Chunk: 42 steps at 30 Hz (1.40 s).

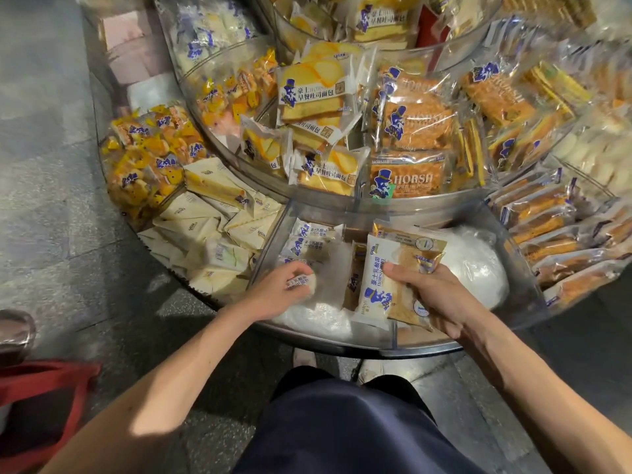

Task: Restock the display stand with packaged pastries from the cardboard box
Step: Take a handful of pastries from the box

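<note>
While both grips sit inside the clear-walled compartment [523, 268] at the front edge of the display stand [427, 347], lowest tier, the left grip [277, 292] curls round one small white pastry pack [302, 281], low near the compartment's left wall. Right grip [434, 295] clamps a bundle of packs [376, 285]: a white-and-blue one on top with gold-brown ones under it, thumb on the top face, fingers round the right edge. The bundle is tilted, over the compartment's front-middle. A few more white packs [307, 239] lie at the compartment's back-left corner. White crinkled plastic [475, 265] covers the right side and floor. Cardboard box not in view.

Handling, as a judgement: packs look light, soft and air-puffed. The film is glossy, so probably slippery, and stacked packs likely slide on each other. The pastry inside would squash easily, so squeeze lightly. Best hold is across the flat faces near the middle, or a pinch on a crimped end seal. Carrying several at once needs thumb pressure from above to stop them fanning out. Lay them flat, label up.
</note>
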Motion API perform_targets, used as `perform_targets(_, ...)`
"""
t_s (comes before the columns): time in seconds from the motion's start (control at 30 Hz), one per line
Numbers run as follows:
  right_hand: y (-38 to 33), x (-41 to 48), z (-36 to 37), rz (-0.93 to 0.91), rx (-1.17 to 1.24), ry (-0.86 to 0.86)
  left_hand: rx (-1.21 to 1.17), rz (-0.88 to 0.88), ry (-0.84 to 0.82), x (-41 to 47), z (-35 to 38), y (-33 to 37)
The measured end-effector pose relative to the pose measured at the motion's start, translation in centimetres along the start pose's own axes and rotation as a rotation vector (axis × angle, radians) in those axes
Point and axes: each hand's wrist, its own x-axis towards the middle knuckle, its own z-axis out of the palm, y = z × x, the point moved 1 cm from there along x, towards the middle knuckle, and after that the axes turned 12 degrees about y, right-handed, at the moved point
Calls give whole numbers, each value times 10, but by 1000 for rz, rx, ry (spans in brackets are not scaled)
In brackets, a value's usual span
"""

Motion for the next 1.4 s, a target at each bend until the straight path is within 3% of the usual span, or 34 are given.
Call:
perform_targets(0.2, 8, -10, 4, -20, 28, 55, 426, 285, -35, 14, 11, -23)
perform_targets(0.37, 17, -14, 11, -34, 14, 79, 779, 629, 131, 27, 10, -42)
perform_targets(0.43, 22, -14, 14, -33, 12, 91, 792, 719, 215, 30, 8, -47)
perform_targets(0.63, 32, -17, 25, -41, -8, 129, 747, 813, 197, 35, 7, -48)
perform_targets(0.77, 37, -19, 31, -52, -22, 125, 749, 798, 128, 33, 6, -49)
perform_targets(0.83, 40, -18, 33, -50, -6, 123, 622, 682, 73, 31, 1, -45)
perform_targets(0.97, 44, -17, 39, -50, -6, 139, -19, 340, 192, 18, -10, -10)
perform_targets(1.03, 46, -15, 43, -71, -25, 132, -268, 209, 121, 9, -19, 18)
perform_targets(1.1, 49, -12, 49, -105, -37, 116, -286, 166, -32, 1, -27, 39)
perform_targets(1.2, 52, -10, 59, -167, -54, 133, -106, 151, -199, -9, -31, 51)
perform_targets(1.3, 57, -9, 67, -164, 38, 139, 0, 159, -177, -13, -30, 44)
perform_targets(1.4, 63, -8, 68, -119, 79, 96, -106, 129, -162, -14, -34, 34)
